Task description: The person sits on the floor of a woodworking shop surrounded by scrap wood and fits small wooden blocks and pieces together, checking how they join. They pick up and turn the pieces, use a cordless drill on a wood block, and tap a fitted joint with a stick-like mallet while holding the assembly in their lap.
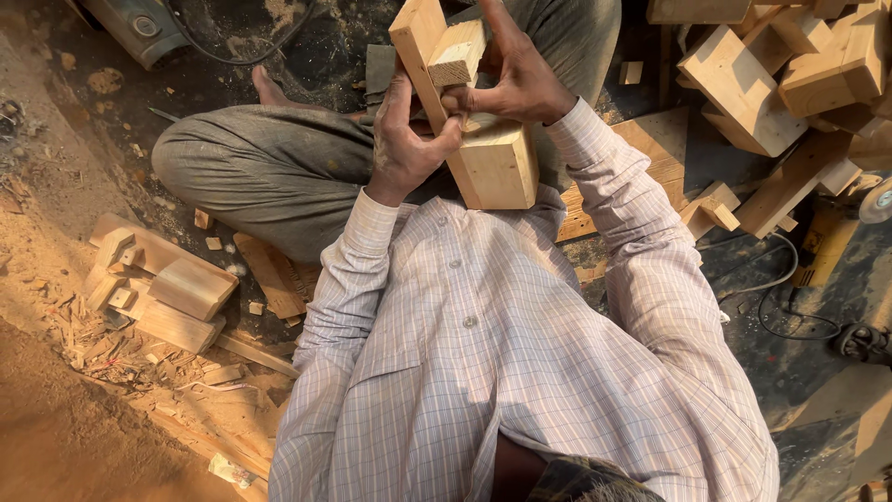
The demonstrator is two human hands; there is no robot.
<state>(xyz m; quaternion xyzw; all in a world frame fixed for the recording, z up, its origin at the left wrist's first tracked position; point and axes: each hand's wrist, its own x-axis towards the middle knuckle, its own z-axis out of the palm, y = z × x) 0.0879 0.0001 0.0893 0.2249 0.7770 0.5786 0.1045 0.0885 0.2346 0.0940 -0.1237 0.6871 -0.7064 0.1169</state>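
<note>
I sit cross-legged on a sawdust-covered floor and hold a pale wooden workpiece (pixel 497 163) above my lap. My left hand (pixel 404 139) wraps around its long upright side from the left, thumb on the front. My right hand (pixel 520 79) comes over from the right, and its fingers pinch a small wooden block (pixel 457 54) against the upper part of the workpiece. Both hands touch the wood and sit close together. The far end of the workpiece runs up to the frame's top edge.
A heap of cut wooden blocks (pixel 743 88) lies at the upper right. Offcuts and shavings (pixel 167 288) lie at the left. A grey power tool (pixel 130 23) with a cable sits at the top left. A yellow tool (pixel 822 246) and black cord lie at the right.
</note>
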